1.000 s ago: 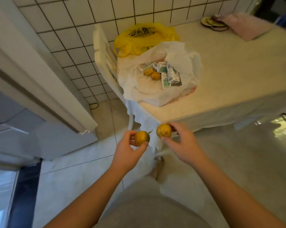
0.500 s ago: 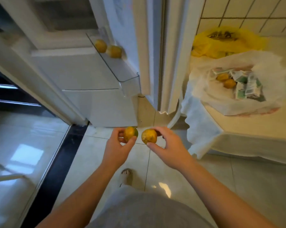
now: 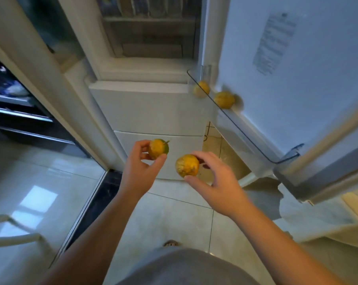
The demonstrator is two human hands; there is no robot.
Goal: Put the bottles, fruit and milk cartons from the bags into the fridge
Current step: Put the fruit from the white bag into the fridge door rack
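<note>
My left hand (image 3: 140, 167) pinches a yellow-green orange (image 3: 158, 148) between thumb and fingers. My right hand (image 3: 219, 182) holds a second yellow orange (image 3: 187, 165) at its fingertips. Both are in front of the open fridge (image 3: 149, 112), low down near its white lower drawers. Two more oranges (image 3: 201, 89) (image 3: 224, 99) lie in the clear door shelf (image 3: 241, 132) of the open fridge door (image 3: 297, 79), up and to the right of my hands. The bags are out of view.
The fridge's upper compartment (image 3: 151, 27) shows shelves with containers. A white cloth-covered table edge (image 3: 318, 219) is at the lower right under the door. A dark cabinet (image 3: 13, 95) stands left. Glossy floor tiles (image 3: 40, 192) lie below, and a white chair part (image 3: 13, 237) is at the lower left.
My view has swung from the table and bags to the open fridge. Both hands, each still holding an orange, have come closer to the fridge and its door shelf.
</note>
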